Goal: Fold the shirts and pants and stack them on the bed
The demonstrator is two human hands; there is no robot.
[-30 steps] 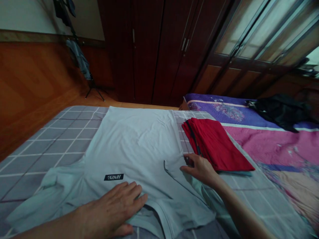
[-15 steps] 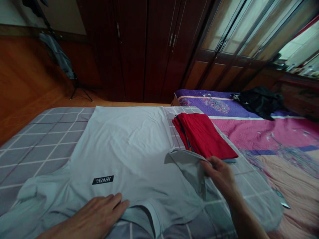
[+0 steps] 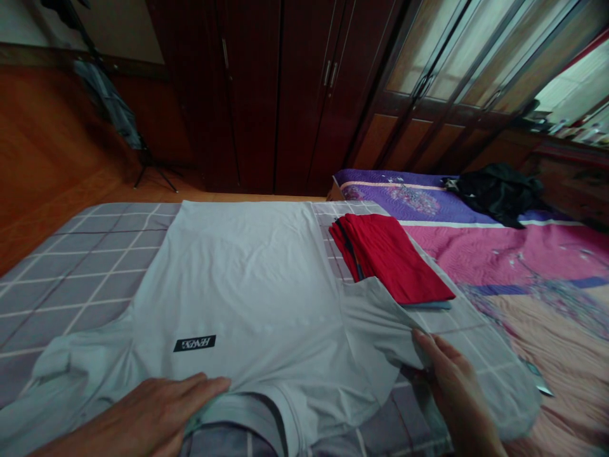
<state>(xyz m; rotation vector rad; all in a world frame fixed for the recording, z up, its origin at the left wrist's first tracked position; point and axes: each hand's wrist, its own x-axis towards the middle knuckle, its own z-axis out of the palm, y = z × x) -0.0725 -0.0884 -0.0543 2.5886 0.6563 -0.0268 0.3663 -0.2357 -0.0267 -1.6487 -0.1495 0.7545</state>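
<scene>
A pale grey T-shirt [image 3: 247, 273] is spread on the bed with its collar toward me and its hem at the far edge. A small black label with white lettering [image 3: 195, 343] is on its chest. My left hand [image 3: 157, 406] lies over the shirt beside the neckline, fingers stretched out toward the right; its thumb is hidden. At the right, my right hand [image 3: 451, 374] pinches the end of the shirt's sleeve between thumb and fingers. The sleeve is drawn out sideways and slightly raised, its edge close to a folded red cloth stack [image 3: 390, 257].
Under the shirt is a grey checked bedsheet [image 3: 95, 266]. A bluish folded piece [image 3: 435, 306] shows beneath the red stack. To the right lies a purple and pink bedcover [image 3: 476, 254] with a black garment [image 3: 499, 193]. Dark wardrobes [image 3: 257, 95] stand behind; a tripod-like stand [image 3: 147, 168] is at the left.
My right hand has moved right and toward me, pulling the sleeve from a folded-up shape to a flatter, stretched one. My left hand has shifted slightly left and its fingers have straightened.
</scene>
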